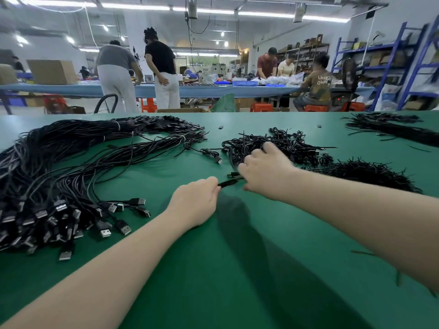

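Observation:
My left hand [197,200] pinches one end of a short black cable piece [229,182] just above the green table [237,257]. My right hand [263,172] lies palm down at the other end of that piece, its fingers reaching onto a tangled pile of small coiled black cables [280,143]. Whether the right fingers hold the piece is hidden under the hand. A big bundle of long black USB cables [59,176] lies at the left, its plugs fanned toward me.
A loose coiled USB cable [209,154] lies between the bundle and the pile. A heap of black ties [370,172] sits right of my right hand, another black bundle [389,127] at the far right. Several people work at a blue table [190,90] behind.

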Available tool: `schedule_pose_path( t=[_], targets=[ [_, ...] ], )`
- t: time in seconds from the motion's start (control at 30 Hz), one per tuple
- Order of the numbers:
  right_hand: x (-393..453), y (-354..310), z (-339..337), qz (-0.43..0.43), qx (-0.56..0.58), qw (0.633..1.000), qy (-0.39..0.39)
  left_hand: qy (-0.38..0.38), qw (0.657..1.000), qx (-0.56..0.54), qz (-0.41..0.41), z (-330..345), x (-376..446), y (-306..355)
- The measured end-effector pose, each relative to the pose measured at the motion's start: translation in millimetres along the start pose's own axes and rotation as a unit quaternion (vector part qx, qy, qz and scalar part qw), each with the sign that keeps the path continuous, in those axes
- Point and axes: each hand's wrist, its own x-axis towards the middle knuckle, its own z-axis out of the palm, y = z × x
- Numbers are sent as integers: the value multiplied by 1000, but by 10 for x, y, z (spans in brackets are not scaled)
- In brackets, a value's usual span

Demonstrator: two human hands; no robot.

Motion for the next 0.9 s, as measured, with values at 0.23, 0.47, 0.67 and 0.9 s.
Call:
schedule_pose_path(
  t=[0.23, 0.47, 0.67, 0.9],
  targets=[
    [-414, 1041, 118, 233, 64, 967, -80, -5, 999, -21, -35, 34, 34, -33],
    [-895, 1152, 759, 296, 155, 921, -201, -24, 992, -89, -81, -10, 60, -50],
    [-872, 1024, 822, 300, 127, 931, -165, -35, 988, -134, -74, -47, 83, -131],
    [-802, 1039, 862, 321, 108, 924, -178, -34, 981, -174, -74, -49, 99, -176]
  ],
)
